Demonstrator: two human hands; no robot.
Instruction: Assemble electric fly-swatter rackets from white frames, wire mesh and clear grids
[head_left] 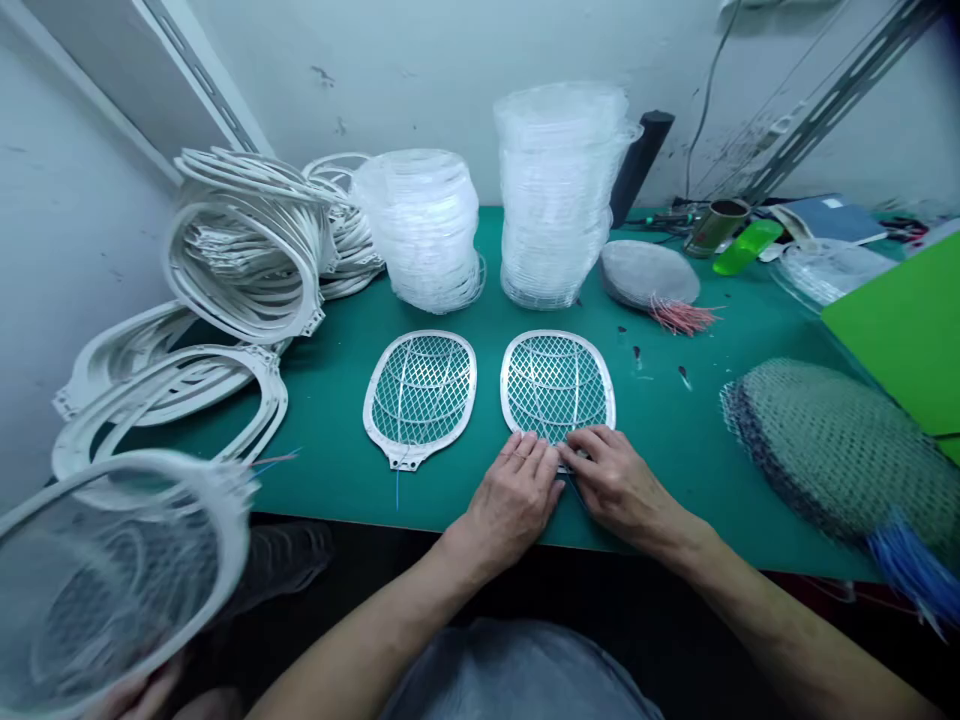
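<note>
Pressing down at the lower end of a white frame (556, 385) strung with wire mesh: left hand (510, 505) and right hand (619, 485) meet there, over a green mat (660, 470). Left fingers (525, 455) lie slightly spread across the rim. Right fingers (592, 445) sit closer together, their tips at the frame's neck, which both hands hide. Whether they pinch a wire or only press: cannot tell. The frame lies flat, its lower end under the fingertips, its upper part uncovered. A meshed frame (420, 395) lies just left, flat, untouched. Behind stand two stacks of clear covers (559, 195); bare white rims (247, 245) are heaped at left. A co-worker's hand (139, 695) at lower left holds a blurred frame (120, 580).
</note>
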